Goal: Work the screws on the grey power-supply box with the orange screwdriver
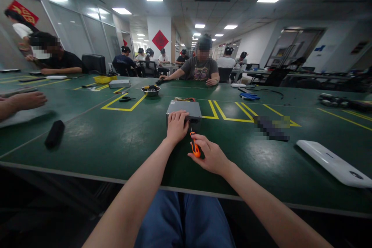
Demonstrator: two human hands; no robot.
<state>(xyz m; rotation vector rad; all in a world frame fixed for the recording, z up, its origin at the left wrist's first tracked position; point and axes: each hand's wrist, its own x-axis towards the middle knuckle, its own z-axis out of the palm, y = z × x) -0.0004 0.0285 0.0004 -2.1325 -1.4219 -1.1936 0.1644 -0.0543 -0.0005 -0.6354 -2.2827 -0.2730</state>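
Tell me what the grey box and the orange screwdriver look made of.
The grey box looks like painted sheet metal: flat, crisp-edged, faint sheen. The orange screwdriver's handle looks like glossy moulded plastic; its thin shaft seems bare steel, though too small to be sure.

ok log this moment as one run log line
left hand: resting on grey metal casing | right hand: holding orange-handled screwdriver | tip pointing up
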